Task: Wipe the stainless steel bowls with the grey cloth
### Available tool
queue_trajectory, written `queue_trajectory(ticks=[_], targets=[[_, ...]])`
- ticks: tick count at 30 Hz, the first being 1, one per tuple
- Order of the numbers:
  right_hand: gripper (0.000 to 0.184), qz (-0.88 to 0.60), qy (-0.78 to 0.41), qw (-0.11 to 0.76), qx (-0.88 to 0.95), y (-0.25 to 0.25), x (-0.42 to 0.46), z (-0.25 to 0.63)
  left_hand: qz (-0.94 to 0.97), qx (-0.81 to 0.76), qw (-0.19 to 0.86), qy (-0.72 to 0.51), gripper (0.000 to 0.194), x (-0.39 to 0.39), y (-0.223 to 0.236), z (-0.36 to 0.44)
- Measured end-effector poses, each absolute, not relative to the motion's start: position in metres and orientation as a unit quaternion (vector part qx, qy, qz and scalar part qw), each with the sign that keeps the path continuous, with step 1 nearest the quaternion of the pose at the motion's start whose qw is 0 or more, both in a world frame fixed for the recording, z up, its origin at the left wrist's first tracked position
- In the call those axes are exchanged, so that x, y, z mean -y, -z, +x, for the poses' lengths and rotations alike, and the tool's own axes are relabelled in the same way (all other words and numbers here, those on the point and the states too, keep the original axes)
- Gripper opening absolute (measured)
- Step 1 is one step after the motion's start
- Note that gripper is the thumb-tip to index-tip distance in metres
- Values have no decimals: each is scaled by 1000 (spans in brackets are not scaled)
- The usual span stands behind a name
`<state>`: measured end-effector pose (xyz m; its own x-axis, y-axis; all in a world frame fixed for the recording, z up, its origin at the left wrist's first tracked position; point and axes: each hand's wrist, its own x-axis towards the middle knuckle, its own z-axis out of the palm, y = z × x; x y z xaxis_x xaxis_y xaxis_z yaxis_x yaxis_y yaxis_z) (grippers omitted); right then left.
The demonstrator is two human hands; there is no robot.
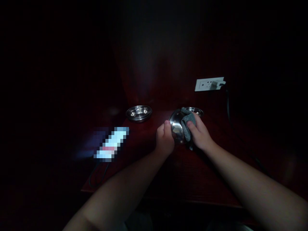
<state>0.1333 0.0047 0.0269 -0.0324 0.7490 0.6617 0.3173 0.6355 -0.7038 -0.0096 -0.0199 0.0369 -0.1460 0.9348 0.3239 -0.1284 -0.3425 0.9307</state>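
Note:
A shiny metal bowl (176, 126) is held up in front of me, tilted so that its rounded outside faces me. My left hand (165, 138) grips its left rim, the thumb lying along the edge. Bunched in my right hand (198, 133) is a grey cloth (189, 123), pressed against the right side of the bowl. Behind that hand, partly hidden, sits another metal dish (198, 111). A small stack of metal bowls (139, 113) rests further left on the dark red table.
A lit, blurred-out phone (113, 142) lies at the left of the table (192, 179), with a thin cable (90, 179) below it. A white wall socket (204, 84) with a plug (218, 84) is at the back right; its black cord (228, 106) hangs down. The surroundings are very dark.

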Motion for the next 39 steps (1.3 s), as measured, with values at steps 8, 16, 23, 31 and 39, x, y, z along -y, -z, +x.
queue_trajectory(ticks=[8,16,23,31,39], targets=[[49,-388,-176,577,697,-27,-5,134,515,-395,414,-638,47,19,-35,-10],[49,-395,-166,577,696,-28,-3,133,516,-395,414,-637,45,20,-39,-10],[48,-394,-155,574,701,-27,-4,134,523,-389,411,-637,45,20,-37,-10],[48,-387,-126,573,712,-29,-2,133,530,-391,411,-630,46,20,-36,-10],[47,-366,-98,571,728,-33,-1,134,542,-383,413,-624,45,19,-34,-10]])
